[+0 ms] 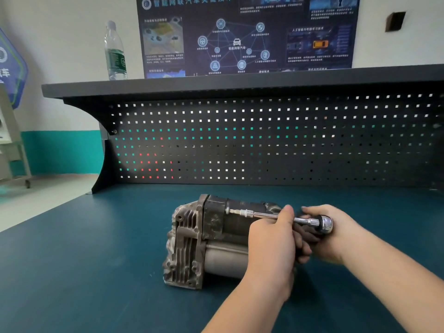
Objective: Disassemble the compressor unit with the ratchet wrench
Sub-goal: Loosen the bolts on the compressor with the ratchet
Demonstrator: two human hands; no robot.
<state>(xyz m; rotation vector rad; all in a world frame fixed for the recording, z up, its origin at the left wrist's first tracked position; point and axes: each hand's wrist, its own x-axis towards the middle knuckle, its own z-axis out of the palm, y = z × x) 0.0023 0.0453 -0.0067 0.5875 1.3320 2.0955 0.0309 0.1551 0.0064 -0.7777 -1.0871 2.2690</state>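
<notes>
Right now I see the worn grey metal compressor unit (211, 239) lying on its side on the dark teal workbench top (96, 272), about midway across it and well short of the black perforated pegboard back panel (264, 140). Bare bench runs wide to the left of it and towards the near edge; the left edge of the bench falls away to a pale floor. A black shelf (216, 85) overhangs the pegboard, with a clear plastic water bottle (114, 51) standing on it.

The unit's long axis runs left to right, its finned end cover facing left and its cylindrical body stretching right, under my hands. The chrome ratchet wrench with long extension bar (283, 216) lies nearly parallel to that axis, its socket tip seated at the top of the dark housing, its round head out to the right.

My left hand (271, 239) rests over the body of the unit, thumb up and fingers curled around the extension bar near mid-length. My right hand (336, 234) wraps the wrench at its head end, fingers curled around the handle below the head, which shows above them.
</notes>
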